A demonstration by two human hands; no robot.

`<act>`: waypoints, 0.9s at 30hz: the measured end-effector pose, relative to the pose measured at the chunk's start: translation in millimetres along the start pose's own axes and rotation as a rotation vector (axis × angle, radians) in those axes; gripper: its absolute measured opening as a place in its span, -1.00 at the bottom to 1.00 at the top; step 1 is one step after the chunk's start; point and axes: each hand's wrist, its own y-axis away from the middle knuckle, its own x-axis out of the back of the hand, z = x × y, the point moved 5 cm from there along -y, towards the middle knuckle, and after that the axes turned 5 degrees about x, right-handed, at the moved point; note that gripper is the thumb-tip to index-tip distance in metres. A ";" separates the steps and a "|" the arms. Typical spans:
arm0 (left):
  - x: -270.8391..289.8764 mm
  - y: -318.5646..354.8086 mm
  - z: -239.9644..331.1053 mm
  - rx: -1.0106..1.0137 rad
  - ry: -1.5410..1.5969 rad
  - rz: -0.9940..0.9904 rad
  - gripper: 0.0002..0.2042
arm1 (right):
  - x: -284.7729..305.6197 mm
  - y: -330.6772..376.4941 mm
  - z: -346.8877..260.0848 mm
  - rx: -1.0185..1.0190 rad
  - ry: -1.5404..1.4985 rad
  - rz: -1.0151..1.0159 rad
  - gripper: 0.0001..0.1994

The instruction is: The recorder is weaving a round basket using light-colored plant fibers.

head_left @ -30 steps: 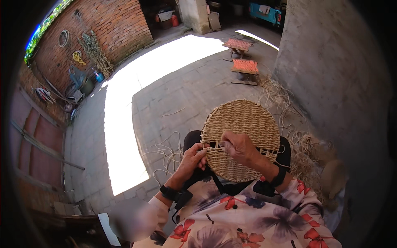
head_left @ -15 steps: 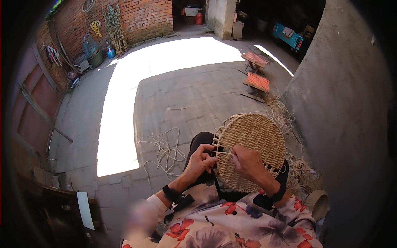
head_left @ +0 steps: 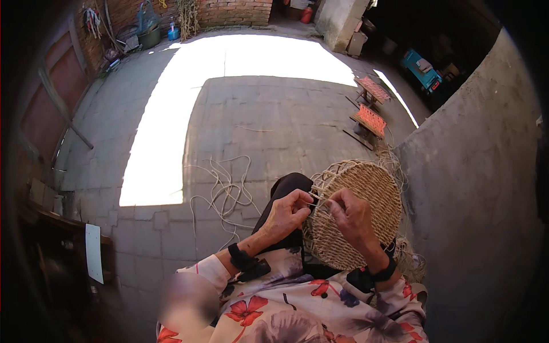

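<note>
A round piece woven of tan twisted rope (head_left: 374,191), with open loops along its left rim, rests tilted on my lap. At that left rim my left hand (head_left: 286,216) has thumb and index finger pinched on a thin pale cord (head_left: 316,198). Over the woven face my right hand (head_left: 350,219) is closed too, its fingertips pinching the same cord a short way off. The cord spans the small gap between the two hands. Where it passes into the weave is too small to make out.
Loose cord (head_left: 229,191) lies tangled on the paved floor to the left, with more coils (head_left: 409,260) at the right by the plaster wall (head_left: 469,188). Two low stools with red woven seats (head_left: 370,119) stand ahead. A dark wooden piece of furniture (head_left: 57,240) is at the lower left.
My left hand has come off the rim's edge slightly and both hands have risen, with the cord now stretched between them. The whole view has tilted down and shifted.
</note>
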 end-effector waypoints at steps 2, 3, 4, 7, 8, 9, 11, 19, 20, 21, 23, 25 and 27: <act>-7.3 -0.7 10.5 -0.153 -0.159 -0.063 -0.80 | -4.0 -2.4 -3.4 0.032 0.002 0.005 -0.89; -8.1 -3.9 15.8 -0.198 -0.226 -0.093 -0.81 | -4.6 -4.1 -5.1 0.065 0.002 0.020 -0.89; -6.4 -7.7 16.4 -0.191 -0.215 -0.085 -0.81 | -7.0 -5.5 -5.0 0.065 0.002 0.005 -0.89; -13.2 -22.0 26.3 -0.376 -0.132 -0.148 -0.88 | -9.2 -11.6 -1.9 -0.012 -0.083 -0.028 -0.89; -9.7 -25.5 26.2 -0.374 -0.125 -0.144 -0.88 | -7.5 -11.6 -1.3 -0.011 -0.081 -0.036 -0.89; -7.6 -31.8 18.3 -0.204 -0.110 -0.186 -0.88 | -4.9 -11.0 1.6 -0.011 0.038 -0.094 -0.90; -5.0 -35.3 7.4 -0.006 -0.062 -0.216 -0.86 | 9.9 -8.5 13.1 -0.039 0.235 -0.197 -0.92; -7.2 -33.2 -12.1 0.145 0.099 -0.195 -0.84 | 117.1 -31.8 72.7 -0.212 0.728 -0.100 -0.90; -4.2 -32.4 -13.3 0.144 0.090 -0.126 -0.83 | 127.3 -46.2 63.7 -0.264 0.559 -0.032 -0.88; -2.3 -31.1 -14.2 0.143 0.112 -0.060 -0.78 | 130.7 -59.5 36.9 -0.021 0.312 0.115 -0.79; -3.2 -28.4 -10.5 0.094 0.089 0.006 -0.77 | 139.3 -67.2 -29.1 0.346 0.054 0.312 -0.58; 0.2 -23.4 -9.1 0.001 0.013 0.102 -0.81 | 130.9 -61.3 -60.1 0.488 0.023 0.329 -0.42; 1.4 -20.5 -6.7 -0.111 -0.134 0.129 -0.85 | 117.5 -52.1 -54.5 0.419 -0.016 0.201 -0.41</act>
